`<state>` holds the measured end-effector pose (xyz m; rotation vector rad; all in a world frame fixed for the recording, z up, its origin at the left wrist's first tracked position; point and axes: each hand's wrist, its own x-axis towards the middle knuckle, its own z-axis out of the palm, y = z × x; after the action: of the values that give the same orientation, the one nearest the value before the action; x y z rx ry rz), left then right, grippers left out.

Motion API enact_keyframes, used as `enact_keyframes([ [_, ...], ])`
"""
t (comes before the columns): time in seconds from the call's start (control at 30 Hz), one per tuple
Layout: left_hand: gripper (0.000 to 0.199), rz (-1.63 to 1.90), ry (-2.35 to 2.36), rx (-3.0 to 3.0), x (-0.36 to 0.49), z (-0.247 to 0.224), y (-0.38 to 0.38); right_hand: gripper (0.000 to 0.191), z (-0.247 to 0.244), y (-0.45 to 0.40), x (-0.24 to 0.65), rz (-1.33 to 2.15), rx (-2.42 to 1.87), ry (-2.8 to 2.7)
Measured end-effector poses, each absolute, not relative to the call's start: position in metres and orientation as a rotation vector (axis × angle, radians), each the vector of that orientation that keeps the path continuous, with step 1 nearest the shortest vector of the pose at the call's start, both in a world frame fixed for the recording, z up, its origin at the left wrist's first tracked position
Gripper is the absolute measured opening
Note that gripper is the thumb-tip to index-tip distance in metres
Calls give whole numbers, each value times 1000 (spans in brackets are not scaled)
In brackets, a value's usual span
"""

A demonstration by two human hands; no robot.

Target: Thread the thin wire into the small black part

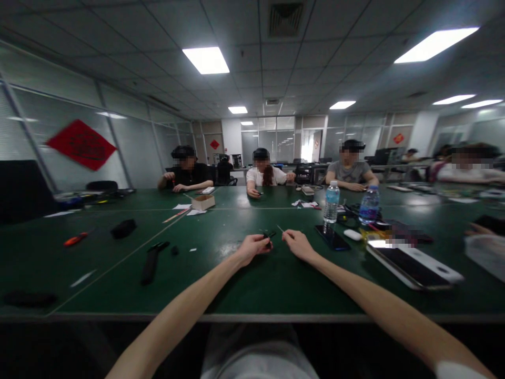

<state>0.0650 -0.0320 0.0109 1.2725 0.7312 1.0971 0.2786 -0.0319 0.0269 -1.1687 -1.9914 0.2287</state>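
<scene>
Grip, left: left hand point(252, 250) closed narrow, fingertips pinching a small black item point(269, 237), its exact form too small to tell. Grip, right: right hand point(299, 245) closed narrow on a thin pale stick point(280, 228), whose tip points up and left toward the black item, close to it but apparently not touching.

Position: both hands close together over a green-topped desk point(252, 297), well in from its near edge.

Open room: bare green surface runs from the hands down to that edge, and leftward to a black strap-like item point(150, 263).

Right side, tighter: a black smartphone point(332, 238) lies just beyond the right hand, beside a white oblong item point(352, 235). A large white-edged tablet point(410, 266) sits nearer the desk's right side.

Farther off: a water bottle point(331, 202), a cardboard box point(203, 202), a red-handled screwdriver point(74, 239), and a seated person in a grey shirt point(349, 171) across the desk.
</scene>
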Motion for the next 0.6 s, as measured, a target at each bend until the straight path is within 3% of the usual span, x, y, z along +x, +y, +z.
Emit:
enact_keyframes([
  [0.27, 26, 1096, 761, 1316, 65, 18, -36, 38, 46, 1, 346, -27, -1368, -1680],
  [0.6, 16, 1131, 940, 1611, 67, 10, -30, 25, 23, 8, 340, -72, -1303, -2131],
])
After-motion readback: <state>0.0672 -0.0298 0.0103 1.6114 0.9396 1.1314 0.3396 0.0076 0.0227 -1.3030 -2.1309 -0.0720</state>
